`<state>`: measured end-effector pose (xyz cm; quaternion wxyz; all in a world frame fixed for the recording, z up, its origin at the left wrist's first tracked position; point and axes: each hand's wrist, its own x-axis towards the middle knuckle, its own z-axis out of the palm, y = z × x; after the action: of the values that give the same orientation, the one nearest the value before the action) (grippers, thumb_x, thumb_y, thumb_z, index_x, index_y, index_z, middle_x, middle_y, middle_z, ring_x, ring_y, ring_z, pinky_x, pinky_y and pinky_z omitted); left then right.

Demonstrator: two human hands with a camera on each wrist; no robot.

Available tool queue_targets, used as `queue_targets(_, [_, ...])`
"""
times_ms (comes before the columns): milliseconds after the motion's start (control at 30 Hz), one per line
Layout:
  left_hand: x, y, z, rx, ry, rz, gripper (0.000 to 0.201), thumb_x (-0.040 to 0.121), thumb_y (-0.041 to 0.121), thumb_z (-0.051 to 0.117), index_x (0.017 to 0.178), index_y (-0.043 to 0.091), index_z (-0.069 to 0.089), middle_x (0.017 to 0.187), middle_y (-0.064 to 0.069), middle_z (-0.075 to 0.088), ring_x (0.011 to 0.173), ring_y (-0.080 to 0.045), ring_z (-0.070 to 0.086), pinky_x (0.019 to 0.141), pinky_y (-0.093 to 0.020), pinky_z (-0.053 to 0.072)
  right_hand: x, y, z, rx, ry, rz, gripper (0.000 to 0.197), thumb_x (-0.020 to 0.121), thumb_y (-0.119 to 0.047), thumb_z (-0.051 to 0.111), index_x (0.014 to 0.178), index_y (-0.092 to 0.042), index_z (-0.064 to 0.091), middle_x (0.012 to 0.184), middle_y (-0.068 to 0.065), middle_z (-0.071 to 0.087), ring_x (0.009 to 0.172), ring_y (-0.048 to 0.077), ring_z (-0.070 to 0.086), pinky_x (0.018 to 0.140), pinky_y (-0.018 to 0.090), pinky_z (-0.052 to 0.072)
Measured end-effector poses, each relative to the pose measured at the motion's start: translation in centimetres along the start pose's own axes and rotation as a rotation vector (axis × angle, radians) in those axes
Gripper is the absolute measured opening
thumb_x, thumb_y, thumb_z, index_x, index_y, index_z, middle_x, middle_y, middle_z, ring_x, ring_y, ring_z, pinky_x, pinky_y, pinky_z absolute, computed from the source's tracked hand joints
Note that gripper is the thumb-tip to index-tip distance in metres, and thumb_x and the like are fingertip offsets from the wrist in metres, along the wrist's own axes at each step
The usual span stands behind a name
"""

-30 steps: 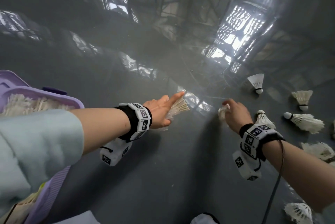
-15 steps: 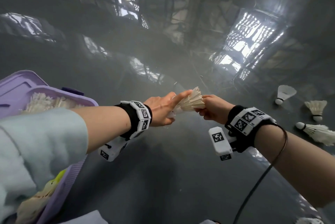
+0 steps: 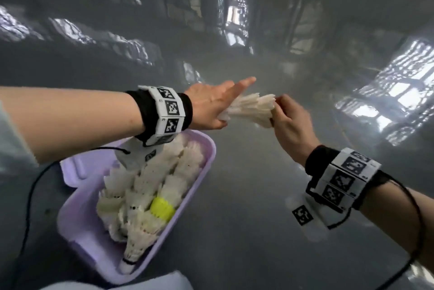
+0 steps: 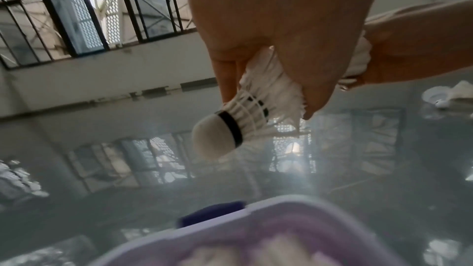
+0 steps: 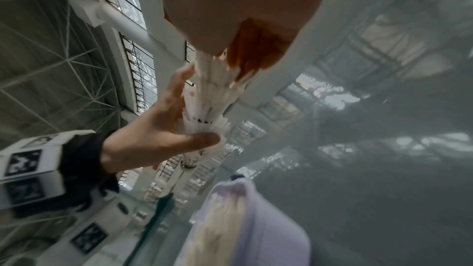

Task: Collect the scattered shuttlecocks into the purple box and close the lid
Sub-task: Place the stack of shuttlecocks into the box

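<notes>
Both hands share one nested stack of white shuttlecocks (image 3: 252, 110), held in the air above the floor. L hand (image 3: 212, 106) grips the cork end of the stack betw thumb and fingers, index finger pointing straight out to abt 2 o'clock; in the left wrist view the lowest cork w/ its black band (image 4: 217, 135) sticks out below the fingers (image 4: 225, 80). R hand (image 3: 291, 125) pinches the open feather end, fingers curled round the rim (its wrist view shows the feathers (image 5: 215, 80) running from its fingertips down to the L thumb (image 5: 199, 139)). Stack lies roughly level, cork end toward 9 o'clock.

Purple box (image 3: 206, 162) sits on the grey glossy floor (image 3: 246, 231) at abt 7 o'clock from the grip, just below the L wrist, lid open. It's packed w/ rows of white shuttlecocks (image 3: 150, 195), one w/ a yellow band (image 3: 162, 209). Both wrists wear black bands w/ marker blocks (image 3: 170, 111); a black cable (image 3: 415, 238) loops off the R forearm.
</notes>
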<state>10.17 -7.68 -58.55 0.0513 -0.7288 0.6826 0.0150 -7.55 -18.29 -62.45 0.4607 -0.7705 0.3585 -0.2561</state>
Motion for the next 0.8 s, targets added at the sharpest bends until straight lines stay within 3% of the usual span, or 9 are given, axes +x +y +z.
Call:
queue_targets(67, [-2.5,-3.4,-0.4,0.07,-0.053,0.0,0.097,0.087,0.04,0.061,0.151,0.034,-0.012,0.133,-0.001,0.043,0.082,-0.026,0.059,0.061,-0.033,0.044,-0.5,-1.2,2.9,0.185,-0.202,0.093,0.022,0.097,-0.021,0.041,0.089,-0.017,0.061,0.078,-0.001,0.064,0.072,0.015,0.06,0.068,0.031,0.047])
queue_targets(167, [-5.6,-6.9,0.6,0.051,-0.124,0.015,0.088,0.09,0.04,0.058,0.152,0.032,-0.005,0.131,-0.002,0.042,0.098,-0.025,0.057,0.07,-0.035,0.046,-1.9,-2.7,6.2,0.356,-0.428,0.225,0.023,0.098,-0.019,0.04,0.094,-0.013,0.062,0.087,0.008,0.069,0.084,0.025,0.068,0.074,0.034,0.049])
queue_targets(267, [-7.6,-8.2,3.8,-0.004,-0.128,0.052,0.087,0.087,0.025,0.062,0.149,0.035,0.002,0.123,-0.006,0.045,0.099,-0.027,0.055,0.077,-0.041,0.048,-2.9,-2.9,8.1,0.332,-0.511,0.264,0.032,0.1,-0.031,0.042,0.101,-0.007,0.062,0.094,0.011,0.071,0.091,0.025,0.069,0.078,0.036,0.053])
queue_targets(400, [-9.0,-8.1,7.5,0.05,-0.093,0.105,0.091,0.074,0.007,0.062,0.146,0.028,0.012,0.114,-0.007,0.048,0.09,-0.026,0.054,0.071,-0.04,0.049,-4.0,-1.9,9.4,0.165,-0.532,0.247,0.026,0.098,-0.028,0.047,0.088,-0.013,0.066,0.085,0.002,0.073,0.085,0.02,0.071,0.077,0.033,0.057])
queue_targets(500, [-9.5,-7.7,8.6,0.082,-0.094,0.13,0.084,0.073,0.029,0.053,0.147,0.027,0.014,0.119,-0.006,0.049,0.097,-0.026,0.053,0.081,-0.044,0.047,-4.3,-0.9,9.6,-0.004,-0.562,0.142,0.027,0.094,-0.03,0.053,0.08,-0.015,0.071,0.076,-0.005,0.074,0.078,0.014,0.069,0.074,0.027,0.056])
queue_targets(567, [-10.0,-7.1,9.1,0.015,-0.08,0.085,0.08,0.075,0.047,0.041,0.148,0.031,0.011,0.128,-0.004,0.046,0.11,-0.026,0.049,0.09,-0.048,0.043,-4.2,-0.8,9.5,-0.179,-0.553,0.022,0.029,0.09,-0.035,0.058,0.071,-0.016,0.071,0.064,-0.006,0.068,0.062,0.012,0.06,0.062,0.021,0.048])
queue_targets(633, [-10.4,-6.0,9.7,-0.052,-0.078,0.029,0.077,0.079,0.053,0.035,0.148,0.035,0.006,0.137,-0.005,0.039,0.121,-0.025,0.041,0.097,-0.05,0.037,-4.2,-0.6,9.6,-0.319,-0.518,-0.04,0.033,0.085,-0.039,0.063,0.062,-0.015,0.064,0.053,-0.005,0.054,0.052,0.011,0.046,0.053,0.021,0.037])
queue_targets(733, [-10.6,-4.9,11.3,-0.071,-0.107,0.006,0.073,0.084,0.059,0.031,0.146,0.039,0.0,0.144,-0.004,0.027,0.131,-0.023,0.026,0.108,-0.053,0.024,-4.2,-0.1,10.0,-0.409,-0.469,-0.098,0.038,0.079,-0.048,0.067,0.06,-0.019,0.051,0.06,-0.006,0.051,0.058,0.014,0.046,0.056,0.028,0.038])
queue_targets(800, [-10.4,-5.0,11.8,-0.095,-0.077,0.007,0.071,0.084,0.059,0.033,0.146,0.037,0.006,0.142,-0.003,0.027,0.13,-0.022,0.025,0.107,-0.052,0.024,-4.3,0.1,10.2,-0.421,-0.432,-0.14,0.035,0.077,-0.049,0.067,0.071,-0.021,0.047,0.073,-0.008,0.05,0.067,0.015,0.047,0.058,0.026,0.037])
